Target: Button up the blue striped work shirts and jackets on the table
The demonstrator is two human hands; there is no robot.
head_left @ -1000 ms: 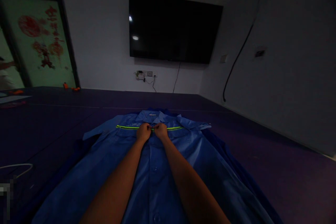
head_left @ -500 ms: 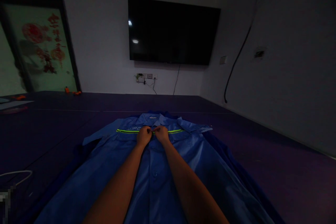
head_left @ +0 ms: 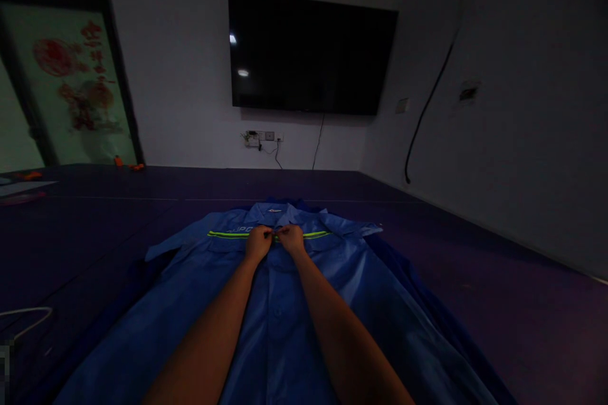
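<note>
A blue work shirt (head_left: 361, 278) with a yellow-green reflective stripe (head_left: 223, 235) lies flat, front up, on the dark purple surface (head_left: 498, 304), collar at the far end. Both my arms reach along its buttoned front. My left hand (head_left: 258, 243) and my right hand (head_left: 291, 239) sit side by side at the chest, just below the collar. The fingers of each are pinched on the shirt's front edges where the stripe meets the middle. What lies between the fingertips is too small to see.
A black wall-mounted television (head_left: 308, 54) hangs ahead above a wall socket (head_left: 261, 137) with cables. A white cable loop (head_left: 26, 317) lies at the left edge. A glass door with red decorations (head_left: 71, 82) stands far left. The right wall runs close along the surface.
Both hands stay pinched at the same spot on the shirt's chest. Only the camera has shifted slightly.
</note>
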